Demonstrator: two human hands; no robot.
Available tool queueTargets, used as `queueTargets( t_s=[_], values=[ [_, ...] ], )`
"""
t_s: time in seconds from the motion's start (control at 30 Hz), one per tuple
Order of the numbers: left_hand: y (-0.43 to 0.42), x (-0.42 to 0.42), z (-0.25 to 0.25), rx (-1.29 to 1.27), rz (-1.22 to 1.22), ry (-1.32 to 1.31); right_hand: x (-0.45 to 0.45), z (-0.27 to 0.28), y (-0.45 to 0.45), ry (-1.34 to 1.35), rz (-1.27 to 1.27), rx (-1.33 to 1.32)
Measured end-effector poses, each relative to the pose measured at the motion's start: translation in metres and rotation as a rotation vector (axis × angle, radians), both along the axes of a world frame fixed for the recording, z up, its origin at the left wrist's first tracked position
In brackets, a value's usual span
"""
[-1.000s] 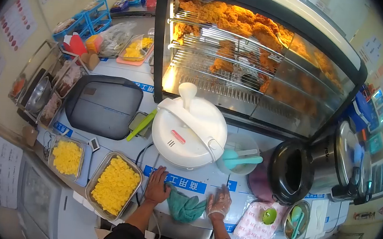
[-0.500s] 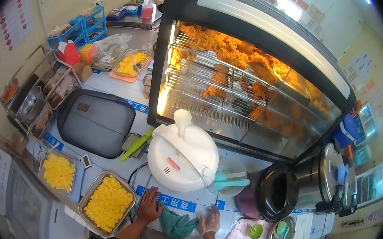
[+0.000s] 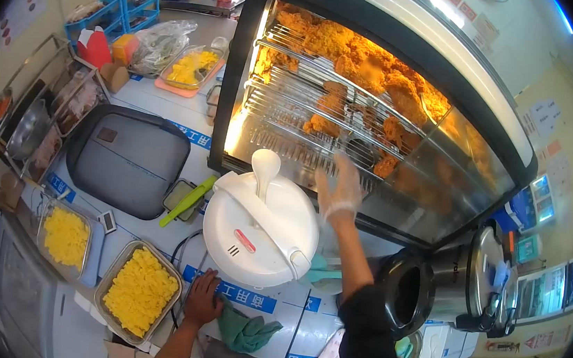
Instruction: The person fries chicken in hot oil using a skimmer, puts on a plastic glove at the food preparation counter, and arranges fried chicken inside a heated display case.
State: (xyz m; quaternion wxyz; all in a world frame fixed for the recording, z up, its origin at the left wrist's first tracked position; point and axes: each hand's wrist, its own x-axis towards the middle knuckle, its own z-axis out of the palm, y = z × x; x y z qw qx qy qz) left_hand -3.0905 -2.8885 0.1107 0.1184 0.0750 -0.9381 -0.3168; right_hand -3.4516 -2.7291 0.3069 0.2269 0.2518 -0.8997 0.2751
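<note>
My left hand [image 3: 204, 299] lies on the counter's edge with its fingers stretched out, beside a crumpled green cloth [image 3: 247, 330]. In a clear glove, my right hand [image 3: 341, 192] is raised in front of the heated display cabinet [image 3: 288, 158], holding nothing, fingers apart; whether it touches the cabinet I cannot tell. Fried chicken [image 3: 332, 107] sits on the cabinet's wire racks. Between my hands stands a white rice cooker [image 3: 270, 237], lid down, with a white rice paddle [image 3: 265, 166] upright at its back.
Two trays of yellow food, a larger one [image 3: 138, 293] and a smaller one [image 3: 65, 236], stand at the left front. Behind them lies a grey griddle [image 3: 127, 162]. Lidded pots, one black [image 3: 404, 293] and one steel [image 3: 479, 276], stand at the right.
My right hand has risen from beside the green cloth to the front of the cabinet. My left hand stays beside the cloth. The view has shifted slightly.
</note>
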Motion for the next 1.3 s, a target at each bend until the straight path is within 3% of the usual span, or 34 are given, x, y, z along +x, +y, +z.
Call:
queueTargets(
  t_s=[0.17, 0.27, 0.37, 0.43, 0.5, 0.7, 0.77, 0.8, 0.97, 1.2, 1.3],
  values=[
    [0.002, -0.003, 0.009, 0.020, 0.004, 0.004, -0.106, -0.011, -0.035, -0.163, -0.129, 0.202],
    [0.002, -0.002, 0.007, 0.020, 0.012, -0.026, -0.131, 0.002, -0.047, -0.545, -0.227, 0.324],
    [0.005, -0.003, 0.006, 0.002, 0.023, -0.055, -0.138, 0.001, -0.056, -0.484, -0.195, 0.325],
    [0.002, -0.007, 0.008, -0.002, 0.032, -0.075, -0.144, 0.005, -0.058, -0.586, -0.137, 0.251],
    [0.004, -0.005, 0.007, -0.027, 0.028, -0.084, -0.155, -0.019, -0.060, -0.407, -0.243, 0.268],
    [0.004, -0.002, -0.006, -0.089, 0.044, -0.134, -0.167, -0.029, -0.044, -0.484, -0.282, 0.282],
    [0.005, -0.002, -0.004, -0.084, 0.039, -0.148, -0.185, -0.043, -0.036, -0.577, -0.274, 0.101],
    [0.005, -0.002, -0.003, -0.080, 0.036, -0.152, -0.194, -0.044, -0.037, -0.518, -0.277, 0.209],
    [0.003, -0.004, -0.006, -0.087, 0.025, -0.128, -0.195, -0.050, -0.035, -0.447, -0.344, 0.116],
    [0.004, -0.002, -0.009, -0.049, 0.031, -0.079, -0.195, -0.042, -0.060, -0.668, -0.338, 0.449],
    [0.003, -0.001, -0.006, -0.093, 0.025, -0.139, -0.187, -0.039, -0.060, -0.658, -0.315, 0.361]
  ],
)
